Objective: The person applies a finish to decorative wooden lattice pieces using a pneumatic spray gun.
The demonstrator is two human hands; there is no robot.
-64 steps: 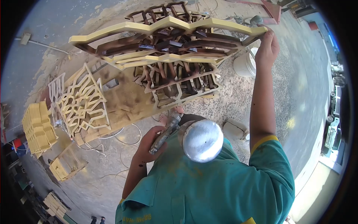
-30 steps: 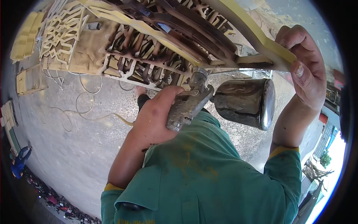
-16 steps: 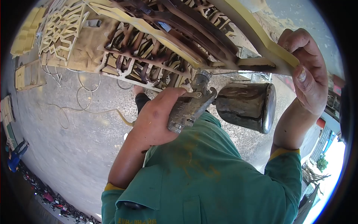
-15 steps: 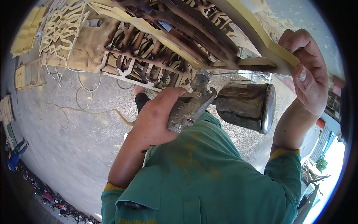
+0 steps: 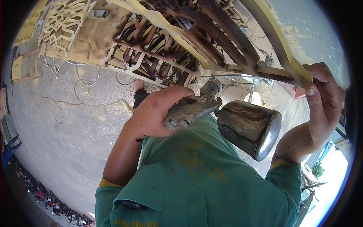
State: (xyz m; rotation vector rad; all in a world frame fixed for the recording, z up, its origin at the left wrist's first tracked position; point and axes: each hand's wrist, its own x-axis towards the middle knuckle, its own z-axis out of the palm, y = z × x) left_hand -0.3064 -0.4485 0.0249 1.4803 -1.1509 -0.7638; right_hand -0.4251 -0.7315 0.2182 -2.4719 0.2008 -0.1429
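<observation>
My left hand (image 5: 160, 109) is wrapped around a spray gun (image 5: 193, 108), a stained metal one with a round paint cup (image 5: 247, 128) on its right side. The gun's front end points up toward a wooden frame piece, and I see no clear spray. My right hand (image 5: 323, 96) pinches the right end of that frame piece (image 5: 278, 45) between thumb and fingers. It is pale yellow on its edge and dark brown on other faces. Beyond it are several curved and angled slats (image 5: 223, 34), partly coated brown.
A pale lattice panel (image 5: 66, 24) rests on a brown-smeared board (image 5: 92, 49) at upper left. A hose (image 5: 94, 102) loops across the concrete floor (image 5: 75, 143). A white bucket (image 5: 236, 94) stands behind the gun, and a bare foot (image 5: 138, 84) shows near my left hand.
My right hand and the frame end have shifted down and slightly right. The spray gun has moved slightly left and tilted, its cup now lower. The white bucket has come into view.
</observation>
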